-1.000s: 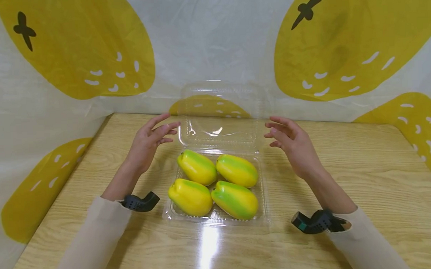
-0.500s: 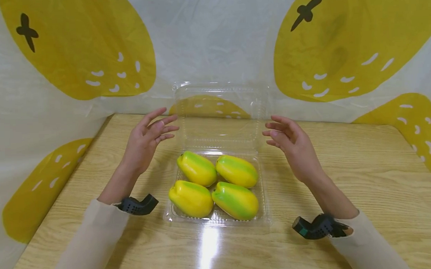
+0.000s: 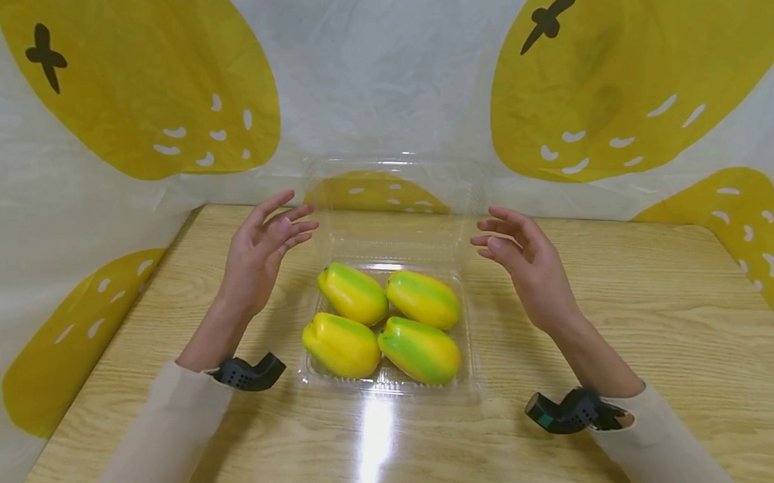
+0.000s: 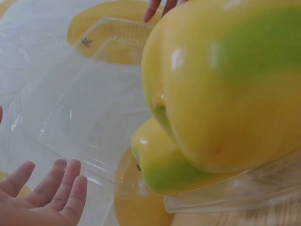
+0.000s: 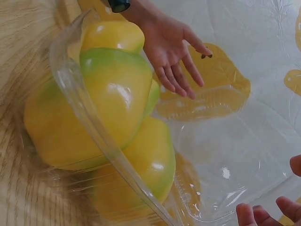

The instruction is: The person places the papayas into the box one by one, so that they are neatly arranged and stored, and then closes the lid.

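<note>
A clear plastic clamshell box (image 3: 473,338) sits on the wooden table (image 3: 652,317), and everything else is placed from it. Its tray holds four yellow-green peppers (image 3: 380,320) packed two by two, touching one another. The clear lid (image 3: 395,198) is hinged along the far edge of the box and stands raised, leaning back toward the white cloth with yellow prints (image 3: 381,78) that hangs behind the table.

The left hand (image 3: 259,253) hovers just to the left of the box, level with the hinge and the lower part of the lid. Its fingers are straight and spread, the palm turned toward the box, and it holds nothing; it is apart from the lid. In the left wrist view the same fingertips (image 4: 61,188) show beside the rim of the lid, not touching it.

The right hand (image 3: 528,261) hovers just to the right of the box at about the same height. Its fingers are loosely extended and slightly bent, palm facing the box, with nothing in its grasp and a gap between it and the plastic.

A black wrist camera (image 3: 247,373) sits at each cuff, nearer the person than the box.
</note>
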The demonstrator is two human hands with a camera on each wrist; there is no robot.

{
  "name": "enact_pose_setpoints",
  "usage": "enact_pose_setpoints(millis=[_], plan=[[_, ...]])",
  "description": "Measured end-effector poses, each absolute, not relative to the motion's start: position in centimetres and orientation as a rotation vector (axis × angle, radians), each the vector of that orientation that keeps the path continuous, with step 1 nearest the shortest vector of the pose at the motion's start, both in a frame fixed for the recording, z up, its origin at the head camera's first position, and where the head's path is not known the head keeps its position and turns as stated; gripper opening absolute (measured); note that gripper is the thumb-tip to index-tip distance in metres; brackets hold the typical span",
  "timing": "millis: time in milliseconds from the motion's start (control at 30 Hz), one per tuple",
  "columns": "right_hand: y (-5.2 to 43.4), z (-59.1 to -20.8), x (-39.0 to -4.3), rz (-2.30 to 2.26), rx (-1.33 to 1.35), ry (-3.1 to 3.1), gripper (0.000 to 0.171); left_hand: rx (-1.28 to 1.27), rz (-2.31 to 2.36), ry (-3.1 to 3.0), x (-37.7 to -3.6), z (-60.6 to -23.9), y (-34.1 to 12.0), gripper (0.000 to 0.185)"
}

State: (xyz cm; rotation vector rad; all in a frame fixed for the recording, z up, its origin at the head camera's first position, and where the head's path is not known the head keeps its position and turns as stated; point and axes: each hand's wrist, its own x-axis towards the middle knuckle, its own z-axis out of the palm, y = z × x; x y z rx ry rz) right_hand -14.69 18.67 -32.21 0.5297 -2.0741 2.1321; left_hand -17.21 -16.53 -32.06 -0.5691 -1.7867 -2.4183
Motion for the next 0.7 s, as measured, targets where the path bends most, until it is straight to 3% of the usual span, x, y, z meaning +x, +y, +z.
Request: enact_pose_setpoints(millis=[700], plan=[[18.5,-33.5,-13.7,2.135,0.789,-1.956,0.048,-0.617,-2.439,-1.731,-16.0,-33.4,-17.1,0.041]])
